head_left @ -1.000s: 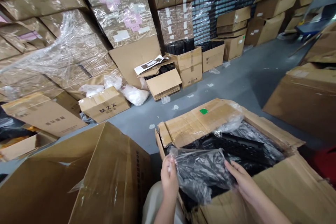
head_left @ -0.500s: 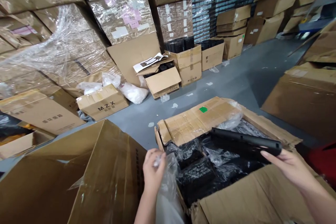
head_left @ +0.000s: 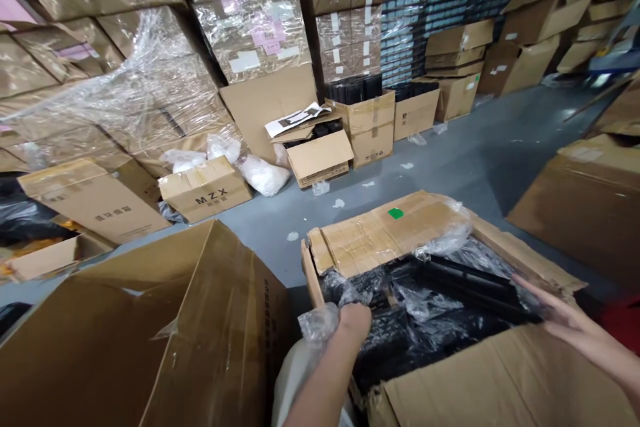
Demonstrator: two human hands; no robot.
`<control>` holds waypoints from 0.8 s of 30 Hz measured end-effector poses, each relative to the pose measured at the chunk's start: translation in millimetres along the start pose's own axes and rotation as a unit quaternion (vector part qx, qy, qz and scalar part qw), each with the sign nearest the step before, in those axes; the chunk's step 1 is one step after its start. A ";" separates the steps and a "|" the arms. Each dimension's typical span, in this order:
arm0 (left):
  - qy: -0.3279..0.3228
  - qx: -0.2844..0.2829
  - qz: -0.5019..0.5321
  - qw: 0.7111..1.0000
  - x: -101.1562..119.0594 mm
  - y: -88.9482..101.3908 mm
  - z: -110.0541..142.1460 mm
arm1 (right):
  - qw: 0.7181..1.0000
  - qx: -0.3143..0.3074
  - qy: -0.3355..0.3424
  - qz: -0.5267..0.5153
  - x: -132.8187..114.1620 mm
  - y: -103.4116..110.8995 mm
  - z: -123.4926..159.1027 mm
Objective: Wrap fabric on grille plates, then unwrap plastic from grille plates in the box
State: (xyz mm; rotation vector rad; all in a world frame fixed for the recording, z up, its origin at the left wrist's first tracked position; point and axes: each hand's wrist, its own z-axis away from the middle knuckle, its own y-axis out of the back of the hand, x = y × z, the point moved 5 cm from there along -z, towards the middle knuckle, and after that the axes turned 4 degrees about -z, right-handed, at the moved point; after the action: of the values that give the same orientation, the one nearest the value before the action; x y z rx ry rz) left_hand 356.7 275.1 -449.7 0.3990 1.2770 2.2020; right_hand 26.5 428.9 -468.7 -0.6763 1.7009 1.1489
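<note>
My left hand (head_left: 356, 320) is closed, back of the hand up, over the near left part of an open carton (head_left: 370, 233). What its fingers hold is hidden; crumpled clear plastic film (head_left: 319, 324) bunches against the wrist. At the carton's right side, my right hand (head_left: 563, 310) grips the near end of a long black plastic bar (head_left: 470, 280), its thumb stretched along it. The bar lies low among black pieces in clear wrap (head_left: 430, 307) that fill the carton. Some of the right fingers are hidden behind the bar.
A large open carton (head_left: 240, 307) stands close on my left. Beyond the grey floor (head_left: 345, 217) are a box marked MZX (head_left: 213, 193), a white bag (head_left: 265, 175) and cartons of black parts (head_left: 370, 123). Another carton (head_left: 580, 200) is to the right.
My left hand has moved right, over the open carton, and turned back up. My right hand has lowered the black bar, which has tilted down among the wrapped pieces. The view has shifted slightly.
</note>
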 end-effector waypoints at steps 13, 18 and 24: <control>-0.064 0.224 0.059 0.971 -27.3 91.5 73.6 | 0.966 -0.101 -0.040 -0.233 -108.8 -163.8 -5.2; 0.094 0.318 0.232 0.914 -55.9 74.9 74.9 | 0.921 -0.058 -0.144 -0.358 -89.9 -171.3 -8.8; 0.074 0.367 0.412 0.831 -69.8 45.3 66.1 | 0.866 0.019 -0.261 -0.427 -81.4 -178.3 12.9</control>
State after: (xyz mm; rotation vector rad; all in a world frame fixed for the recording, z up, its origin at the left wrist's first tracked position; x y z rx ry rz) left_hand 431.9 261.7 -375.9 1.3032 2.3663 2.2842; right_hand 211.6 363.3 -465.7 -0.8677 0.7943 0.5667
